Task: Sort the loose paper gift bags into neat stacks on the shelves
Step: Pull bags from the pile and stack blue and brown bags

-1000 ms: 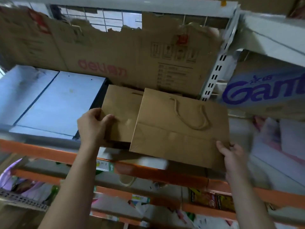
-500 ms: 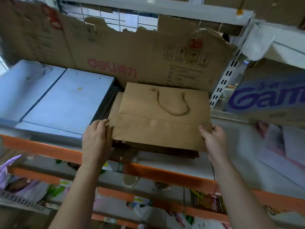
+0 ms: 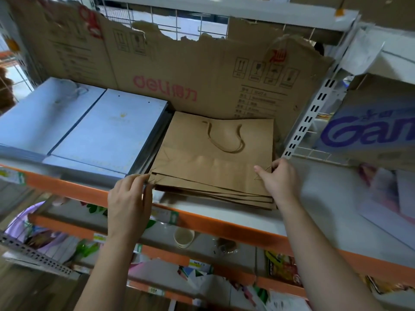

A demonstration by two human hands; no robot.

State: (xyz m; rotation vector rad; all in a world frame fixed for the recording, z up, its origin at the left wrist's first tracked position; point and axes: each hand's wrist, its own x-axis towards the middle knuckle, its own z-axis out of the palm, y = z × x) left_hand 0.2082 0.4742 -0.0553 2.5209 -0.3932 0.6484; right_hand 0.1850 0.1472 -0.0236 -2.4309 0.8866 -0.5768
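Sorting work seen from head height

Looks down onto an orange-edged shelf (image 3: pixel 71 189). Shows a stack of brown paper gift bags (image 3: pixel 215 167) lying flat near the shelf's front edge, right of centre, front edges slightly fanned, with a twisted cord handle (image 3: pixel 226 142) resting on the top bag. Shows the left hand (image 3: pixel 129 198) at the stack's front-left corner, fingers nearly straight, fingertips touching the bag edges, holding nothing. Shows the right hand (image 3: pixel 279 179) at the front-right corner, thumb laid on the top bag, fingers curled round the side of the stack, gripping it. Places two stacks of pale blue-white bags (image 3: pixel 107 131) flat to the left, the nearer one just beside the brown stack. Sets a torn sheet of brown cardboard (image 3: pixel 179 70) with pink lettering upright behind all the stacks. Has a white slotted upright (image 3: pixel 307 122) to the right of the brown bags, and beyond it a box (image 3: pixel 370 133) with large purple lettering. Includes, on a lower shelf, a paper cup (image 3: pixel 183 237) between the two forearms, among blurred coloured packaging.
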